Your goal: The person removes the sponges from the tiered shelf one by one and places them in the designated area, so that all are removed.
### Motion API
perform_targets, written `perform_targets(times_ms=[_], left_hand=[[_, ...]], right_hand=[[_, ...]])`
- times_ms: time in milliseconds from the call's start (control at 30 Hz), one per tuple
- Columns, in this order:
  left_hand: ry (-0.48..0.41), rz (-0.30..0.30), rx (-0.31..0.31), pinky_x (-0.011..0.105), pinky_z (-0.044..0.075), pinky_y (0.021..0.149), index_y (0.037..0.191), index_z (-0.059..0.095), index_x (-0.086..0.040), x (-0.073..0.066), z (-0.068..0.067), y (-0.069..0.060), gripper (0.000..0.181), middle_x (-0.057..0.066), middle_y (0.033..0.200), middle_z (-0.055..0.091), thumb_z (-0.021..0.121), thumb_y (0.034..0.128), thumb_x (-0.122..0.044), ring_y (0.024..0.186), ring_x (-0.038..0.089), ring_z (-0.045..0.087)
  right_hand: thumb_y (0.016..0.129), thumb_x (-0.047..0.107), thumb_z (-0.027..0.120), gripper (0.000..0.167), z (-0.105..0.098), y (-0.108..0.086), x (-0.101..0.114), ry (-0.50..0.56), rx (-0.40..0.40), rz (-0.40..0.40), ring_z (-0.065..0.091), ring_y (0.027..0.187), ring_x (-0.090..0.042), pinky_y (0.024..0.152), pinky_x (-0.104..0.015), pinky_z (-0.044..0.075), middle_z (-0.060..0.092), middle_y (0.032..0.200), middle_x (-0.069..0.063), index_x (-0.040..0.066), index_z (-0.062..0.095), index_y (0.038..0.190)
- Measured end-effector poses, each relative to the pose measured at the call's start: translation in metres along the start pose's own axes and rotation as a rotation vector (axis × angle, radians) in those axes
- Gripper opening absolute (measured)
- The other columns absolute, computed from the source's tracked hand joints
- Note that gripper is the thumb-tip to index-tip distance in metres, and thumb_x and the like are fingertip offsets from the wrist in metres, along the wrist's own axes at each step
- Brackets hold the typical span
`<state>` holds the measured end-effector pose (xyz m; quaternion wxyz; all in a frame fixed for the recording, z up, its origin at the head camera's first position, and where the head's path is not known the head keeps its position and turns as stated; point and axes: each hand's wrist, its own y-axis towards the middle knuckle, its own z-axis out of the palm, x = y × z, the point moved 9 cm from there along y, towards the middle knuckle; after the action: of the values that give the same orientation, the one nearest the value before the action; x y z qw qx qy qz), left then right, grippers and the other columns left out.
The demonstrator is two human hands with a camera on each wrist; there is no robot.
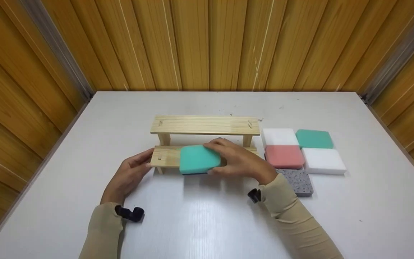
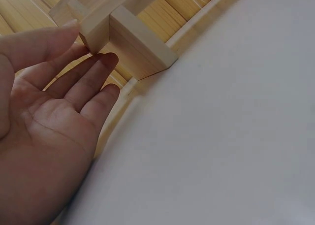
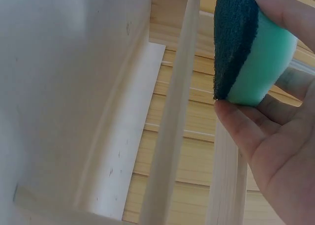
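Observation:
My right hand [image 1: 241, 158] grips a green sponge [image 1: 199, 159] between thumb and fingers, over the lower step of a small two-step wooden stand [image 1: 167, 157]. In the right wrist view the sponge's dark scouring layer [image 3: 235, 43] faces away from the palm, and the fingers rest along its edges. My left hand [image 1: 129, 176] is at the left end of the lower step. Its thumb and fingertips touch the board's end, fingers nearly straight, as the left wrist view shows the hand [image 2: 59, 102] beside the wooden leg [image 2: 140, 48].
Right of the stand, a white block [image 1: 279, 136], a pink block [image 1: 285, 157], a second green sponge [image 1: 314, 139], another white block [image 1: 324, 160] and a speckled grey block [image 1: 295, 181] lie close together on the white table [image 1: 199, 223]. The upper step [image 1: 205, 125] stands behind. Wood-patterned walls enclose the table.

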<state>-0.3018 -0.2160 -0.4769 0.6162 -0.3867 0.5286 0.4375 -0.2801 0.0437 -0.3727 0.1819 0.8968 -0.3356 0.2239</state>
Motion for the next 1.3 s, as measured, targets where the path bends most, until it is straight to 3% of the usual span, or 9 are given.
perform_targets(times_ms=[267, 567, 800, 1133, 1300], left_hand=[[-0.007, -0.013, -0.007, 0.019, 0.037, 0.11, 0.147, 0.033, 0.001, 0.002, -0.001, -0.001, 0.06, 0.014, 0.156, 0.031, 0.058, 0.0926, -0.003, 0.143, 0.02, 0.033], [-0.023, 0.009, 0.026, 0.019, 0.036, 0.11, 0.147, 0.03, 0.003, 0.001, 0.001, -0.002, 0.06, 0.016, 0.156, 0.028, 0.056, 0.0937, -0.002, 0.141, 0.017, 0.035], [-0.015, 0.002, 0.009, 0.018, 0.037, 0.109, 0.148, 0.03, 0.002, 0.003, -0.001, -0.004, 0.059, 0.015, 0.156, 0.028, 0.055, 0.0942, -0.002, 0.141, 0.016, 0.035], [-0.011, 0.007, 0.01, 0.018, 0.037, 0.109, 0.148, 0.03, 0.003, 0.002, -0.001, -0.003, 0.06, 0.016, 0.156, 0.028, 0.056, 0.0937, -0.003, 0.144, 0.022, 0.03], [-0.025, 0.007, 0.018, 0.019, 0.037, 0.109, 0.148, 0.029, 0.004, 0.001, 0.0, -0.001, 0.06, 0.017, 0.156, 0.027, 0.055, 0.0938, -0.002, 0.141, 0.017, 0.036]], right_hand=[[0.086, 0.034, 0.072, 0.073, -0.005, -0.014, -0.011, 0.007, 0.06, 0.028, 0.051, 0.119, -0.022, 0.102, -0.04, 0.049, 0.046, 0.14, -0.01, 0.009, 0.04, 0.146], [0.088, 0.034, 0.069, 0.072, -0.011, -0.029, -0.024, 0.017, 0.068, 0.025, 0.049, 0.119, -0.022, 0.103, -0.042, 0.046, 0.046, 0.14, -0.011, 0.005, 0.039, 0.146], [0.088, 0.029, 0.07, 0.07, -0.019, -0.041, -0.03, 0.011, 0.042, 0.027, 0.05, 0.119, -0.024, 0.101, -0.044, 0.047, 0.044, 0.14, -0.013, 0.004, 0.04, 0.145], [0.084, 0.02, 0.073, 0.068, -0.032, -0.054, -0.036, -0.008, -0.002, 0.0, 0.051, 0.114, -0.019, 0.095, -0.038, 0.049, 0.047, 0.134, -0.008, 0.005, 0.044, 0.143], [0.082, 0.018, 0.074, 0.068, -0.039, -0.06, -0.042, 0.011, -0.029, 0.026, 0.051, 0.114, -0.023, 0.096, -0.042, 0.049, 0.047, 0.135, -0.011, 0.004, 0.046, 0.142]])
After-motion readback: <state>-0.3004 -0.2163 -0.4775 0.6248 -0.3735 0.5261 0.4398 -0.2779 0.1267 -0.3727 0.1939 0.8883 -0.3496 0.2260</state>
